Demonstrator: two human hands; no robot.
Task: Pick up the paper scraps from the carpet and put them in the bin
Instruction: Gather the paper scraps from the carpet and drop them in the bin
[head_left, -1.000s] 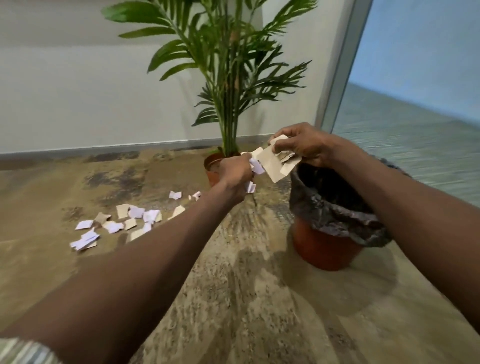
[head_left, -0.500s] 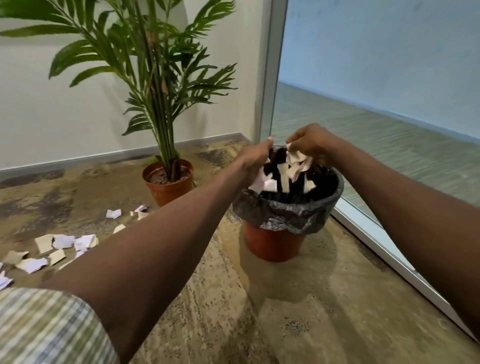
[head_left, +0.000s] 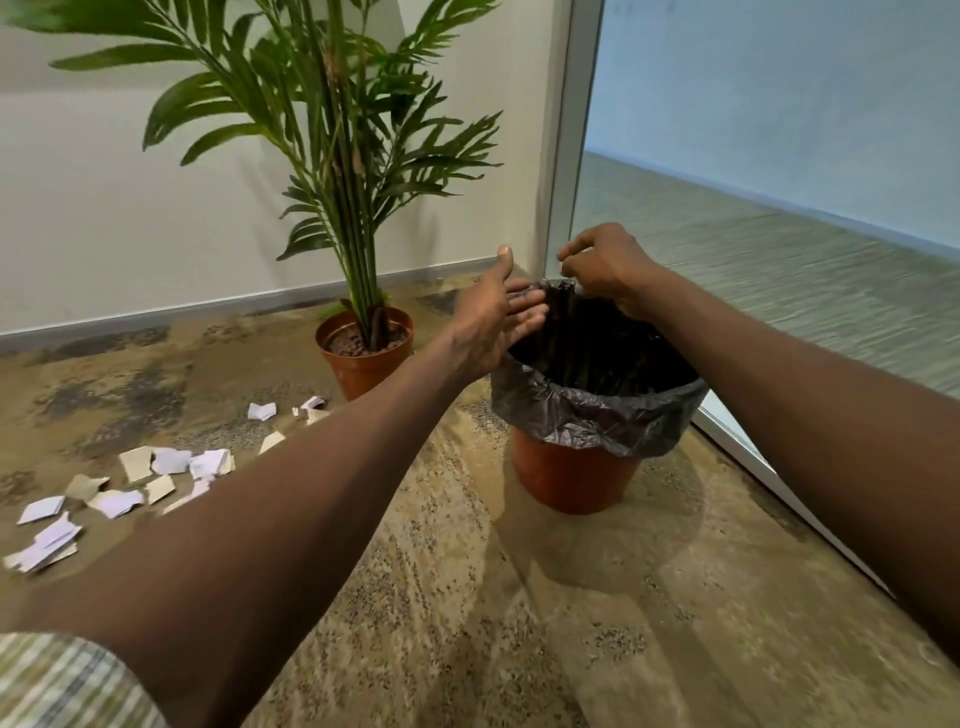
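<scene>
The bin (head_left: 574, 473) is an orange-brown pot lined with a black plastic bag (head_left: 587, 415); its dark inside hides whatever lies in it. My left hand (head_left: 493, 317) hovers at the bin's left rim, palm open and fingers spread, holding nothing. Over the far rim is my right hand (head_left: 602, 267), fingers curled loosely with no paper visible in them. Several white and tan paper scraps (head_left: 156, 467) lie scattered on the carpet at the left, partly behind my left forearm.
A potted palm (head_left: 366, 348) stands just left of the bin, against the white wall. A glass partition with a metal frame (head_left: 566, 130) runs along the right, close behind the bin. Mottled brown carpet (head_left: 519, 623) stretches in front of it.
Both hands held paper scraps and carried them over the bin. The scraps have dropped out of sight into the bin, and both hands have come apart empty. The view has swung right.
</scene>
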